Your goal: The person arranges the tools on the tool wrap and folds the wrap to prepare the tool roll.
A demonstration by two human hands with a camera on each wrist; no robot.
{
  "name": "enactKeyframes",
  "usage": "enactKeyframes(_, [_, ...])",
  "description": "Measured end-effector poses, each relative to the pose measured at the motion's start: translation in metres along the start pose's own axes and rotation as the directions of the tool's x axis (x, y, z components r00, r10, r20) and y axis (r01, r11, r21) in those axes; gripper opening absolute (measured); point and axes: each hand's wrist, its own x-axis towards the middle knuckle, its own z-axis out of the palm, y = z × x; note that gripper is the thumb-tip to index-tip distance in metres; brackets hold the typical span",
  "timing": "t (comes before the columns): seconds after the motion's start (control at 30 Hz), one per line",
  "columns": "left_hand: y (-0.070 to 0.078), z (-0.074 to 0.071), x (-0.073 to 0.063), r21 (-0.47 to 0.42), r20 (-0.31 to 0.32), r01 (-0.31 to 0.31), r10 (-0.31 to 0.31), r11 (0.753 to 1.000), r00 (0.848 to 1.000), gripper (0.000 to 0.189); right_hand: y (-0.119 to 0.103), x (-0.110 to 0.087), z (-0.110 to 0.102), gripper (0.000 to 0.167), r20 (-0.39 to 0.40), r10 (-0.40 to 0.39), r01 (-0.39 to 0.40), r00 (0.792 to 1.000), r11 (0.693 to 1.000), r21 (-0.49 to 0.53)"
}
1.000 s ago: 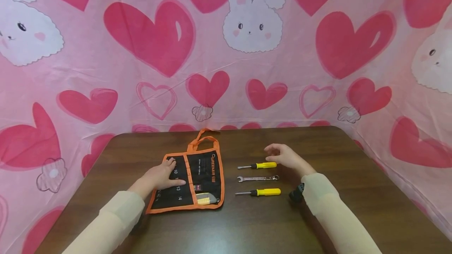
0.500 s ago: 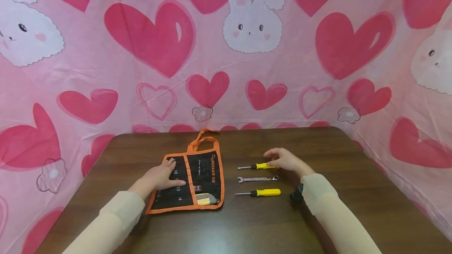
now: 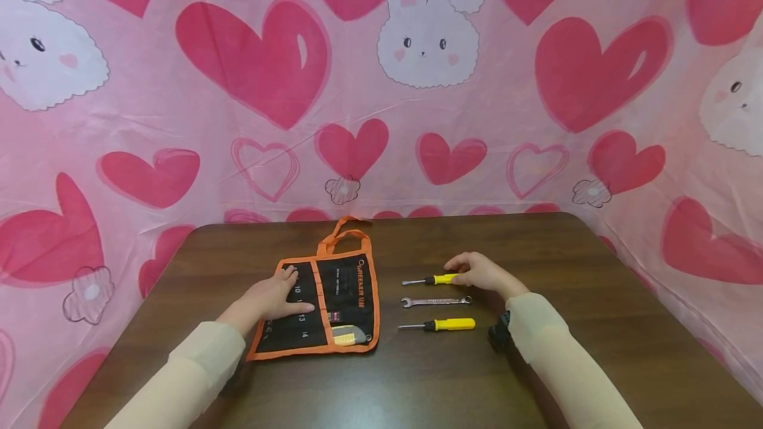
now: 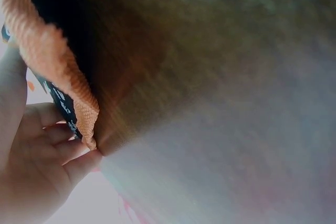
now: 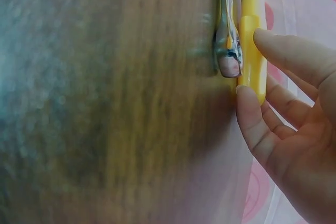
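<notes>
On the table lies a black tool pouch (image 3: 348,283) with orange edging and numbered slots. My left hand (image 3: 268,300) rests on its left half with the fingers spread; the left wrist view shows the hand (image 4: 47,156) at the orange edge. A utility knife (image 3: 348,335) with a yellow and grey body sits in a pocket of the pouch. To the right, my right hand (image 3: 485,275) pinches the yellow handle of the far screwdriver (image 3: 442,279), which lies on the table. In the right wrist view the thumb is against the handle (image 5: 253,51) and other fingers are partly behind it.
A combination wrench (image 3: 438,301) lies just in front of the far screwdriver, and a second yellow screwdriver (image 3: 453,325) lies nearer me. Orange straps (image 3: 342,237) extend from the pouch toward the back edge. A pink patterned cloth (image 3: 381,104) hangs behind the table (image 3: 417,382).
My right hand has come down slightly onto the far screwdriver's handle, and its fingers have closed around it. The left hand and the pouch have stayed where they were.
</notes>
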Motion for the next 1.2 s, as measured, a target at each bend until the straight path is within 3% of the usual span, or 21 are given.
enactKeyframes(0.23, [-0.001, 0.000, 0.001, -0.001, 0.001, 0.003, -0.003, 1.000, 1.000, 0.101, 0.000, 0.000, 0.000, 0.014, -0.014, -0.002, 0.002, 1.000, 0.999, -0.032])
enactKeyframes(0.83, [-0.001, 0.001, 0.001, 0.010, 0.006, -0.001, 0.001, 1.000, 1.000, 0.100, -0.002, 0.001, -0.001, 0.012, 0.017, -0.013, 0.014, 1.000, 0.998, -0.062])
enactKeyframes(1.2, [-0.002, 0.002, 0.001, 0.012, 0.003, -0.009, 0.009, 1.000, 1.000, 0.100, -0.021, 0.002, -0.001, 0.012, 0.015, -0.061, 0.063, 0.998, 0.994, -0.088])
